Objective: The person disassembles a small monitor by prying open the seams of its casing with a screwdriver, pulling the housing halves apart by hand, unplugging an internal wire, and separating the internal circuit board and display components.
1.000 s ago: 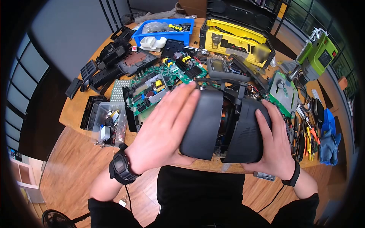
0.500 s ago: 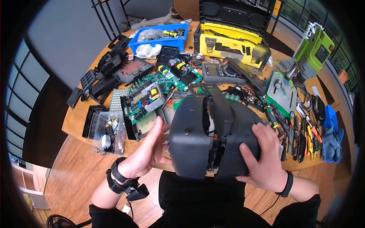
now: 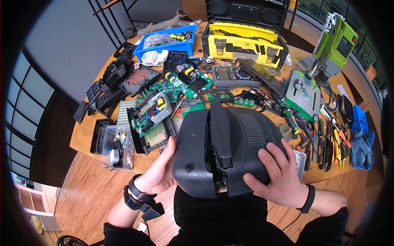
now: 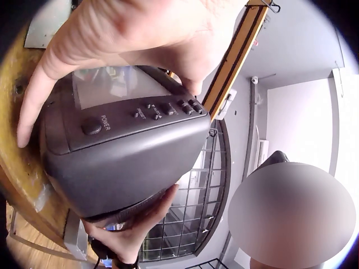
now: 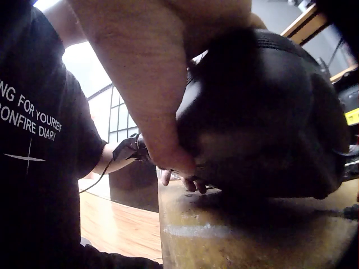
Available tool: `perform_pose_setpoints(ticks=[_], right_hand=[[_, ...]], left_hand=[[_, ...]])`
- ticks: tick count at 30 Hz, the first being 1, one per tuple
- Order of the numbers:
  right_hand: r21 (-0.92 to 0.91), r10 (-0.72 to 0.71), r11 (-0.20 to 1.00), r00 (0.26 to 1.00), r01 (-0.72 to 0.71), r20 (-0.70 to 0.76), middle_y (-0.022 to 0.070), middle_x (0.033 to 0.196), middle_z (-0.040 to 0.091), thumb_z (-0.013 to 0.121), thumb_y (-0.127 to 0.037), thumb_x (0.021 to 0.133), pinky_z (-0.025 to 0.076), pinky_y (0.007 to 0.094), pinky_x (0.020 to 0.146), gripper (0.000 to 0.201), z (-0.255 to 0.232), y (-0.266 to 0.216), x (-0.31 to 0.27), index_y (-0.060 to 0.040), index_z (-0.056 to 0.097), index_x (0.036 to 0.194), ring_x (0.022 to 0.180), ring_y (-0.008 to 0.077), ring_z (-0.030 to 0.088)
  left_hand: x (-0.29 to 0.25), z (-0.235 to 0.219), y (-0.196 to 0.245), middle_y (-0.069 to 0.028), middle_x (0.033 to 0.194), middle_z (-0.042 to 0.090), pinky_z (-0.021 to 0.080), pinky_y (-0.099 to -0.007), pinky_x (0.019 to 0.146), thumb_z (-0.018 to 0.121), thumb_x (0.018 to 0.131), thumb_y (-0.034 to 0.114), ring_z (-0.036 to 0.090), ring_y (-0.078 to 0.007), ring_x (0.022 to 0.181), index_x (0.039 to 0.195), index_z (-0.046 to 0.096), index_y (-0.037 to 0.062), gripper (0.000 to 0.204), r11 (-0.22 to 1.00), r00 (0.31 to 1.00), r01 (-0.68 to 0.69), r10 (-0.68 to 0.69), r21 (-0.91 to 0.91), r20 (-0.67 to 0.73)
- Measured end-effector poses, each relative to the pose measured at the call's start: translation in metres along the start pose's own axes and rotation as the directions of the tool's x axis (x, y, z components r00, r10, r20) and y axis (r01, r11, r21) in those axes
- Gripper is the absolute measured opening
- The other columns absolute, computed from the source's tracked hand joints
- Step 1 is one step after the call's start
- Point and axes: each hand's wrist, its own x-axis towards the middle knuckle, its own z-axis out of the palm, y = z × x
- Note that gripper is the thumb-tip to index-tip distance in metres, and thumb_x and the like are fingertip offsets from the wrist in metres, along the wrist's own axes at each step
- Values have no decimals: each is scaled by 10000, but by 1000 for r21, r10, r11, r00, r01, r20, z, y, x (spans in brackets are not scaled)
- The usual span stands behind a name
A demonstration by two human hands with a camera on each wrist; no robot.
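Note:
A black plastic housing [image 3: 197, 164] with a lengthwise gap between its two parts sits at the table's front edge. Its front, with a screen [image 4: 115, 87] and a POWER button [image 4: 91, 126], shows in the left wrist view. The left hand [image 3: 158, 174] holds this front end, thumb raised along it; in the right wrist view its fingertips [image 5: 196, 184] are low by the housing's underside. Spread over the vented rear part, the right hand [image 3: 279, 176] grips it with bent fingers, its thumb lower down. Circuitry inside the gap is mostly hidden.
Green circuit boards [image 3: 152, 115], a multimeter [image 3: 234, 78] and a clear parts box [image 3: 119, 153] surround the housing. Behind stand a blue bin [image 3: 164, 43] and a yellow toolbox [image 3: 246, 45]. A green drill stand [image 3: 303, 94] and hand tools are at the right.
The housing has turned and moved left and nearer the body. The left hand came off its upper surface and now holds its left end; the right hand has stayed on the rear part.

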Motion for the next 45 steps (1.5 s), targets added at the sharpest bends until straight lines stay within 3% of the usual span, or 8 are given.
perform_pose_setpoints(ticks=[9,18,21,26,28,32,37,45], right_hand=[[-35,-14,999,1000,13,-27,179,1448,362,702,-282,800,348,670,1024,598,10,-1,-17,-400,509,1354,1304,388,406],[93,9,995,995,-19,100,206,1514,286,719,-316,818,256,701,1072,604,6,-13,-42,-330,494,1379,1388,419,303],[461,230,845,962,-272,146,222,1496,318,844,-335,719,237,624,1115,928,-19,-13,-24,-31,354,1447,1396,440,297],[676,663,405,707,-615,246,197,1374,433,724,-277,873,413,399,1032,769,-18,29,-14,10,323,1462,1270,315,474],[545,573,373,649,-751,501,173,1254,531,667,-312,930,459,340,964,638,-25,45,-9,18,410,1412,1187,277,547],[514,635,209,515,-832,575,159,1069,619,605,-422,967,488,320,829,589,-16,58,-6,23,514,1341,882,211,605],[335,555,256,422,-906,717,257,1298,591,371,-755,915,432,381,1001,941,-3,65,-9,27,402,1438,1225,320,575],[535,534,6,455,-845,713,116,1004,591,671,-632,845,471,276,818,942,10,62,-12,66,388,1411,925,156,570]], left_hand=[[2,4,-13,-103,1353,556,494,-418,1004,507,944,517,587,-222,1203,1431,411,64,672,987,999,-1,-5,-161,-41],[1,10,-32,-98,1299,556,531,-390,967,585,869,464,605,-208,1162,1451,345,63,747,980,996,-85,77,-181,-54],[1,11,-32,-111,1338,519,528,-399,973,596,860,457,586,-221,1190,1479,293,61,795,981,995,-88,79,-173,-55],[3,12,-37,-129,1389,468,499,-412,1011,615,839,457,532,-245,1255,1510,244,61,863,985,994,-108,106,-138,-23],[1,12,-39,-135,1395,459,467,-417,1043,637,817,453,510,-257,1275,1516,234,60,898,979,993,-114,110,-171,-34],[0,6,-48,-121,1367,475,465,-400,1030,659,782,480,528,-240,1227,1497,270,56,918,976,994,-108,99,-187,-54],[-2,8,-49,-124,1362,485,461,-401,1033,663,771,492,531,-243,1231,1485,291,42,923,978,993,-111,103,-175,-55],[0,7,-63,-167,1348,489,473,-406,1019,722,695,522,539,-275,1221,1467,290,-1,1028,967,971,-228,217,-115,-97]])
